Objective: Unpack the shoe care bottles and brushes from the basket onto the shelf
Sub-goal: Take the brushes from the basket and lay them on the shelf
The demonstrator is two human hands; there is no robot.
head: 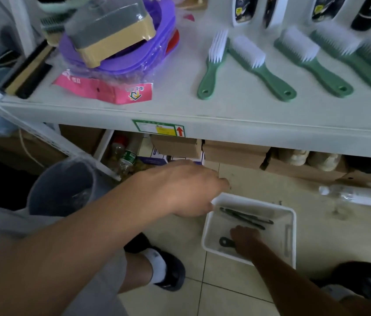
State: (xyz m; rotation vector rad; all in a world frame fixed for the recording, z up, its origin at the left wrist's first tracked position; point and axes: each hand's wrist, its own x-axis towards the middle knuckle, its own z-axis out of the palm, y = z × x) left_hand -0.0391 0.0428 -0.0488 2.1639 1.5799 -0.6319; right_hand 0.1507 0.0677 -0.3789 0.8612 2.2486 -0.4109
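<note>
A white basket (290,236) stands on the tiled floor below the shelf (225,108). My right hand (246,239) is down inside it, closed over a dark green brush whose handle end (225,242) sticks out to the left. Two more dark brushes (246,218) lie in the basket's far part. My left hand (186,188) hovers at the basket's near-left corner, fingers loosely curled, holding nothing. On the shelf lie several green brushes with white bristles (255,65), and behind them stand shoe care bottles (245,10).
Purple plastic lids (120,55) with a tan box on top fill the shelf's left side. A grey bucket (63,188) sits at the left on the floor. A clear bottle (357,196) lies on the floor at right. Cardboard boxes (234,151) sit under the shelf.
</note>
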